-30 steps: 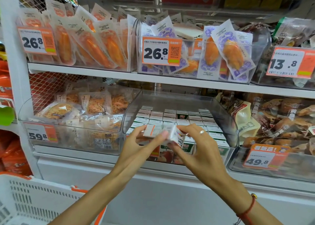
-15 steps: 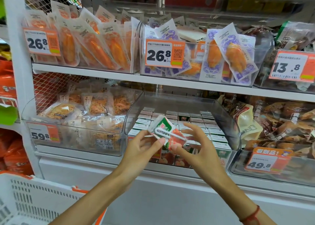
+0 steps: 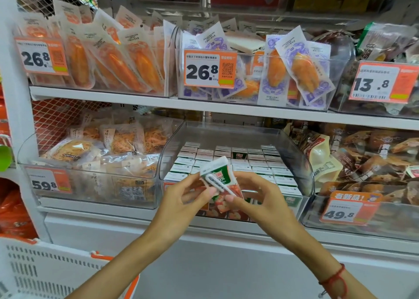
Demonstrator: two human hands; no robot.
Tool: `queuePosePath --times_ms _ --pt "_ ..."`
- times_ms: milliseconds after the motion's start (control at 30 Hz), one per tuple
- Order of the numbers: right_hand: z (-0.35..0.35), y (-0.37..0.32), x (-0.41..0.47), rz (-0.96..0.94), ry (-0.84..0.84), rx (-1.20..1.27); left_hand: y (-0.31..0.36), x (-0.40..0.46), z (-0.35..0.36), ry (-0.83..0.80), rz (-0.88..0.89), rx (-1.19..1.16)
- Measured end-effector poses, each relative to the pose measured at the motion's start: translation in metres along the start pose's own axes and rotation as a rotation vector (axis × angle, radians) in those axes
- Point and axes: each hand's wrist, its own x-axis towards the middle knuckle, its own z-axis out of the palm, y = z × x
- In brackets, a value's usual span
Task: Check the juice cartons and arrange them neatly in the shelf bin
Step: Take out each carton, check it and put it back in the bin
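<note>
We have one juice carton up in front of us at the centre of the frame, just ahead of the front lip of the clear shelf bin and a little above the rows already packed inside. It is tilted, its long axis running from upper left to lower right, with the white straw in its wrapper lying along the face turned toward us. Our left hand pinches the carton's left side between thumb and fingertips; our right hand holds the lower right end, fingers curled behind it. Both hands sit equally close, so either could carry it, and the bin lies straight behind and slightly upward in the frame.

Inside the bin the packed cartons stand upright in tidy rows from back wall to front. We cannot make out an open slot from here; our hands hide the front row. The bin's side walls rise high and curve inward, so we judge the way in to be over the low front edge, under the shelf board above, which leaves modest headroom.
</note>
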Motion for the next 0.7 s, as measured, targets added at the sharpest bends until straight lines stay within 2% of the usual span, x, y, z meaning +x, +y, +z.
queuePosePath --times_ms 100,200,333,400,467,533,633,700 --pt "-0.002 0.000 0.000 -0.231 0.184 -0.304 0.004 0.005 -0.003 0.009 -0.272 -0.209" --pt "-0.005 -0.001 0.002 -0.428 0.222 -0.586 0.012 0.018 -0.010 -0.018 -0.519 -0.474" --pt "-0.013 0.003 0.012 -0.658 0.309 -0.825 0.023 0.038 -0.009 -0.231 -0.534 -0.529" --pt "-0.020 0.011 0.019 -0.721 0.363 -0.877 0.028 0.048 -0.003 -0.269 -0.529 -0.529" --pt "-0.030 0.024 0.025 -0.682 0.353 -0.934 0.031 0.062 0.004 -0.222 -0.539 -0.509" --pt "-0.041 0.041 0.027 -0.557 0.304 -0.943 0.032 0.078 0.010 -0.161 -0.501 -0.429" --pt "-0.049 0.060 0.023 -0.302 0.243 -0.893 0.028 0.104 0.020 -0.068 -0.327 -0.167" --pt "-0.051 0.068 0.019 -0.171 0.231 -0.883 0.025 0.124 0.028 -0.011 -0.212 -0.083"
